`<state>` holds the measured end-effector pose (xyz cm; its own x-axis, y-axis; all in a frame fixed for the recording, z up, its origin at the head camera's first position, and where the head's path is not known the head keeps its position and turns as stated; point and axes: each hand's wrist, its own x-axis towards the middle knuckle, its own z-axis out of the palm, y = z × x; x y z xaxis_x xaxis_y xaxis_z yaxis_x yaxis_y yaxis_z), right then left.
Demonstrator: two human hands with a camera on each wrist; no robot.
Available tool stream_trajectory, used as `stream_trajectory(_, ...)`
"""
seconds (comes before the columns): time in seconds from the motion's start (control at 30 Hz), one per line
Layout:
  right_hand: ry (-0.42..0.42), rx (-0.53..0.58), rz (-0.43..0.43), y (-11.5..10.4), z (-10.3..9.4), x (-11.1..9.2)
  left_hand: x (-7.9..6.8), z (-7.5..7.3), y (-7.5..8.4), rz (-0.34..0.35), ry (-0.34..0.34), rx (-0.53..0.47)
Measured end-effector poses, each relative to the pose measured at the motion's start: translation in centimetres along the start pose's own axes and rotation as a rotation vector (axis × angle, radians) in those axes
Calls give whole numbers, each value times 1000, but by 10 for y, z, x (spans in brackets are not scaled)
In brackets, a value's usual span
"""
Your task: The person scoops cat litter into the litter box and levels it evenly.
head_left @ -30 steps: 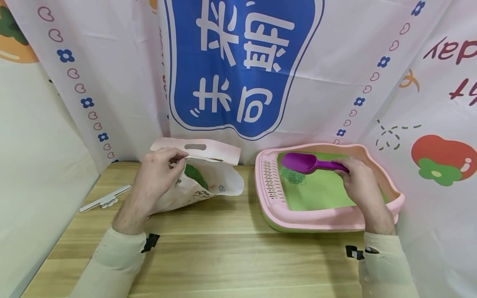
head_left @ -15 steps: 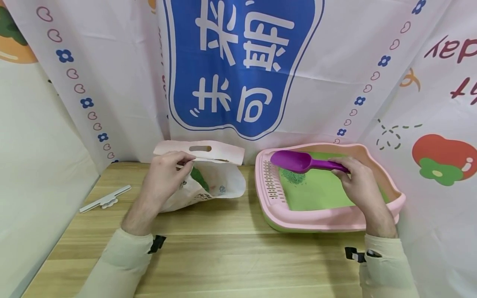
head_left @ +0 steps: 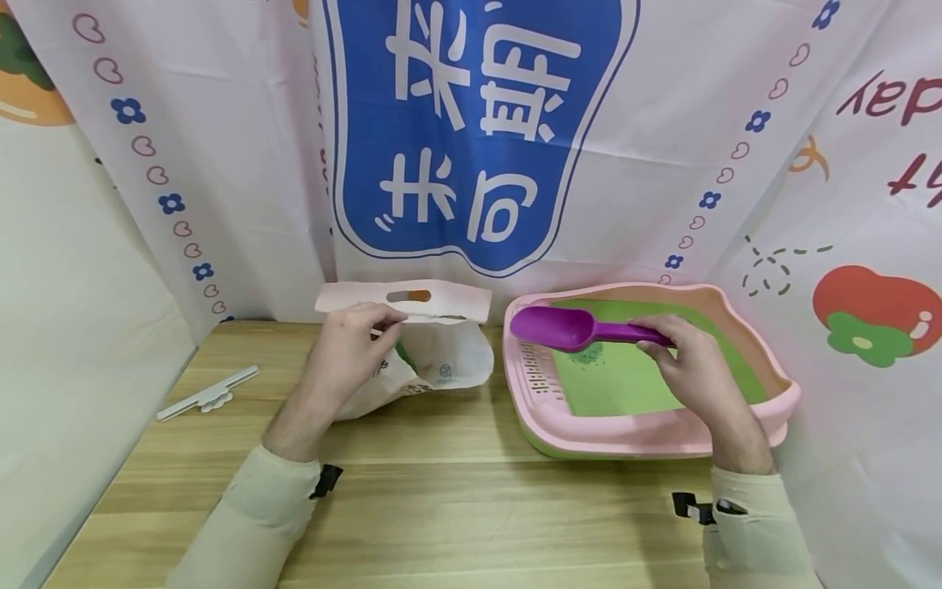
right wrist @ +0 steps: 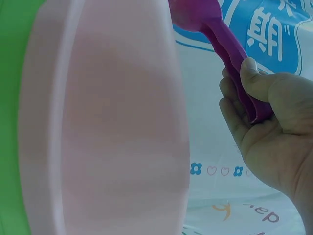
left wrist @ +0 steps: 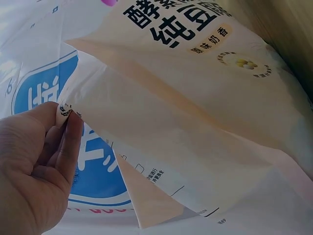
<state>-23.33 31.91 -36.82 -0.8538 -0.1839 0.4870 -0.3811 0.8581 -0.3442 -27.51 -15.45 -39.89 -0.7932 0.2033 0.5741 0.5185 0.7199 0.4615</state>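
Note:
My left hand (head_left: 349, 360) pinches the top edge of a pale printed bag (head_left: 467, 352) and holds its mouth open; a little green filling shows inside. In the left wrist view, thumb and fingers nip a corner of the bag (left wrist: 146, 98). My right hand (head_left: 695, 368) grips a purple scoop (head_left: 552, 327) by its handle, the scoop's bare bowl over the left rim of a pink-and-green litter box (head_left: 618, 433). Inside the box lies a small patch of green granules (head_left: 586, 356). Fingers and thumb wrap the scoop's handle (right wrist: 234, 63) in the right wrist view.
A white sealing clip (head_left: 209, 394) lies on the wooden table (head_left: 471, 523) to the left of the bag. Behind the bag and box hangs a printed cloth (head_left: 280, 188), with another cloth wall on either side.
The purple scoop has moved left, from above the granules to the box's left rim. My left hand and the bag's top have shifted right, toward the box, and less green filling shows.

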Motion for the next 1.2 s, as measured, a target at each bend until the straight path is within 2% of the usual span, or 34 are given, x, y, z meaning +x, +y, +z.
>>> stream_trajectory(0.33,-77,40,-65,-18,15,2,-7,4,3,-18,-47,6)
stream_trajectory(0.7,-146,22,-111,-46,39,9,-11,12,7,-18,-125,-26)
stream_trajectory(0.87,-146,-18,-124,-60,50,10,-11,15,6,16,-123,-26)
stream_trajectory(1.2,-97,-159,-176,-91,69,12,-11,16,6,35,-123,-26)
